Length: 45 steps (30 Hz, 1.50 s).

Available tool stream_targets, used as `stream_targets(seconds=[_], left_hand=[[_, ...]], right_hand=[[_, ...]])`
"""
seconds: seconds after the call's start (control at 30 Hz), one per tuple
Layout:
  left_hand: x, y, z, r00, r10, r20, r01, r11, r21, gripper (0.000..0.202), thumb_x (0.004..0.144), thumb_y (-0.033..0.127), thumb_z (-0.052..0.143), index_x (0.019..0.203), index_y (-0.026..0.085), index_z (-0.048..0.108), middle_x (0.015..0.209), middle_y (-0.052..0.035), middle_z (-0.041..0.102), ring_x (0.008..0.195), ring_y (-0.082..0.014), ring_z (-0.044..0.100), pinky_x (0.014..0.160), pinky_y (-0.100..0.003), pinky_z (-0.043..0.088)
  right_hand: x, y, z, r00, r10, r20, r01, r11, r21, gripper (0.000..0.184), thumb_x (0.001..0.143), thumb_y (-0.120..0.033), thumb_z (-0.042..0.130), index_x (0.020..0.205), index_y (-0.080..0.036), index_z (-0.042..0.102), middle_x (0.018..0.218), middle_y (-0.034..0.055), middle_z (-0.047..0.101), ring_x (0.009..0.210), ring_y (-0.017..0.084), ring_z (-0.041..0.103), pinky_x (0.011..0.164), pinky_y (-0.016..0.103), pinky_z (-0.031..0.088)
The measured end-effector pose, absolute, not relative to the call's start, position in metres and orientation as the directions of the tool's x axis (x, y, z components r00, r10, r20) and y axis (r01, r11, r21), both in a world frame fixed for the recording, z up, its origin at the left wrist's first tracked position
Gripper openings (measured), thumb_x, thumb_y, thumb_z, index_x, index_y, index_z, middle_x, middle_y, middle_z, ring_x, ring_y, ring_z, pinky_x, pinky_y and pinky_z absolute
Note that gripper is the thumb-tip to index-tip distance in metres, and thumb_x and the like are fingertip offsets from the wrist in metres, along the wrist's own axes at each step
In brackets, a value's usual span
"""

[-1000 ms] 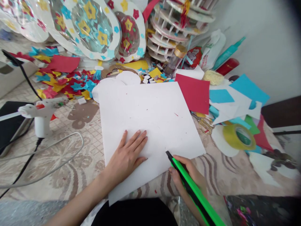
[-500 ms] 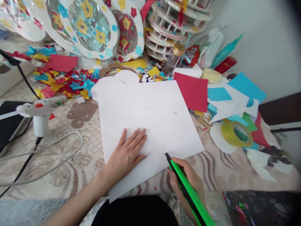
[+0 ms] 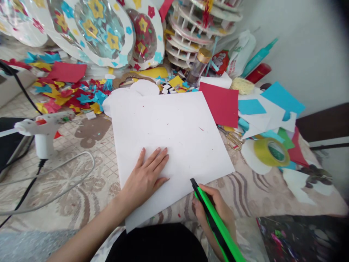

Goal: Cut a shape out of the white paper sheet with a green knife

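Observation:
A large white sheet [image 3: 174,123] lies on the patterned tablecloth, with a few tiny coloured scraps on it. My left hand [image 3: 148,173] rests flat on its lower left part, fingers spread. In my right hand [image 3: 214,209] is a green and black utility knife [image 3: 215,222], gripped along its body. The knife's dark tip is over the sheet near its lower edge; whether it touches the sheet I cannot tell. Right of the sheet lies a piece of red paper [image 3: 220,105], close to the sheet's edge.
A white glue gun [image 3: 45,133] with its cable lies at left. Paper stars and scraps [image 3: 73,94] are heaped behind it. Decorated oval panels [image 3: 103,32] and a tiered structure [image 3: 191,29] stand at the back. Yellow tape [image 3: 263,151] and scissors handles [image 3: 234,141] lie at right.
The whole view has shifted slightly. Both hands keep nearly the same place on the sheet, and the knife remains in my right hand.

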<state>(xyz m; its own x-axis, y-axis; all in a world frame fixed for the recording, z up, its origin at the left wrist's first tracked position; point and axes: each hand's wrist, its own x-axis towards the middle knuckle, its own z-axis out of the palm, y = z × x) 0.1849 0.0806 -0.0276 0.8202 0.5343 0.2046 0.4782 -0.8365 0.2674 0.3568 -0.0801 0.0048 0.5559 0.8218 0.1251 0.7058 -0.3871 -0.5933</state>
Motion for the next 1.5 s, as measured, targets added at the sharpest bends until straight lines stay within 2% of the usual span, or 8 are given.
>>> stream_targets(seconds=[0.17, 0.33, 0.5, 0.8, 0.93, 1.1, 1.33, 1.5], left_hand=[[0.185, 0.081, -0.028, 0.819, 0.536, 0.205, 0.477, -0.835, 0.275, 0.056, 0.095, 0.037, 0.047, 0.145, 0.015, 0.035, 0.152, -0.0115, 0.037, 0.142, -0.0277, 0.031, 0.118, -0.057, 0.016], [0.185, 0.081, -0.028, 0.817, 0.532, 0.221, 0.464, -0.835, 0.295, 0.058, 0.095, 0.036, 0.048, 0.147, 0.017, 0.032, 0.151, -0.0118, 0.038, 0.142, -0.0280, 0.032, 0.118, -0.058, 0.016], [0.180, 0.084, -0.021, 0.808, 0.539, 0.237, 0.439, -0.820, 0.367, 0.058, 0.096, 0.033, 0.046, 0.148, 0.015, 0.027, 0.153, -0.0137, 0.035, 0.144, -0.0267, 0.026, 0.117, -0.056, 0.020], [0.140, 0.072, -0.015, 0.403, 0.874, 0.273, 0.666, -0.484, 0.567, 0.046, 0.093, 0.026, 0.049, 0.138, 0.030, 0.041, 0.150, -0.0099, 0.041, 0.143, -0.0345, 0.026, 0.110, -0.072, 0.022], [0.134, 0.064, -0.019, 0.182, 0.949, 0.257, 0.594, -0.315, 0.741, 0.047, 0.089, 0.030, 0.057, 0.134, 0.030, 0.046, 0.155, -0.0094, 0.030, 0.143, -0.0327, 0.029, 0.109, -0.057, 0.039], [0.138, 0.065, -0.019, 0.035, 0.999, 0.024, 0.173, -0.029, 0.985, 0.062, 0.084, 0.033, 0.062, 0.139, 0.032, 0.033, 0.151, -0.0126, 0.034, 0.129, -0.0287, 0.050, 0.089, -0.042, 0.057], [0.146, 0.056, -0.010, 0.200, 0.915, -0.350, -0.139, 0.381, 0.914, 0.070, 0.077, 0.036, 0.072, 0.136, 0.020, 0.039, 0.099, -0.0059, 0.068, 0.072, -0.0130, 0.062, 0.056, -0.022, 0.049], [0.158, 0.055, -0.007, 0.356, 0.849, -0.390, -0.083, 0.445, 0.892, 0.039, 0.080, 0.045, 0.067, 0.104, 0.015, 0.063, 0.065, 0.0017, 0.061, 0.052, -0.0090, 0.049, 0.047, -0.019, 0.039]], right_hand=[[0.350, -0.089, 0.004, 0.581, 0.808, 0.098, 0.674, -0.411, -0.613, 0.027, 0.080, -0.036, 0.060, 0.103, -0.022, 0.063, 0.080, 0.0034, 0.071, 0.065, 0.020, 0.068, 0.065, 0.030, 0.057], [0.351, -0.093, 0.008, 0.676, 0.737, 0.013, 0.435, -0.384, -0.815, 0.029, 0.086, -0.039, 0.056, 0.106, -0.020, 0.061, 0.075, 0.0032, 0.070, 0.061, 0.018, 0.067, 0.058, 0.028, 0.056], [0.372, -0.090, 0.008, 0.739, 0.651, 0.175, 0.484, -0.331, -0.810, 0.031, 0.086, -0.039, 0.059, 0.108, -0.016, 0.059, 0.088, 0.0088, 0.071, 0.080, 0.025, 0.069, 0.069, 0.035, 0.057], [0.385, -0.081, -0.018, 0.803, 0.571, 0.169, 0.363, -0.243, -0.900, 0.030, 0.089, -0.033, 0.056, 0.115, -0.018, 0.059, 0.098, 0.0082, 0.068, 0.089, 0.025, 0.066, 0.084, 0.042, 0.051], [0.385, -0.074, -0.027, 0.825, 0.561, 0.073, 0.167, -0.117, -0.979, 0.032, 0.089, -0.032, 0.054, 0.119, -0.019, 0.056, 0.097, 0.0060, 0.066, 0.084, 0.022, 0.066, 0.086, 0.044, 0.050], [0.385, -0.070, -0.033, 0.808, 0.586, 0.057, 0.011, 0.081, -0.997, 0.024, 0.084, -0.028, 0.057, 0.107, -0.021, 0.058, 0.090, 0.0014, 0.065, 0.077, 0.018, 0.062, 0.081, 0.037, 0.048], [0.385, -0.072, -0.030, 0.761, 0.646, 0.058, -0.084, 0.187, -0.979, 0.017, 0.086, -0.025, 0.056, 0.102, -0.024, 0.062, 0.090, 0.0000, 0.067, 0.079, 0.016, 0.063, 0.075, 0.032, 0.049], [0.383, -0.074, -0.028, 0.766, 0.642, 0.028, -0.107, 0.169, -0.980, 0.019, 0.088, -0.025, 0.055, 0.106, -0.023, 0.061, 0.091, 0.0007, 0.067, 0.084, 0.018, 0.064, 0.077, 0.034, 0.049]])
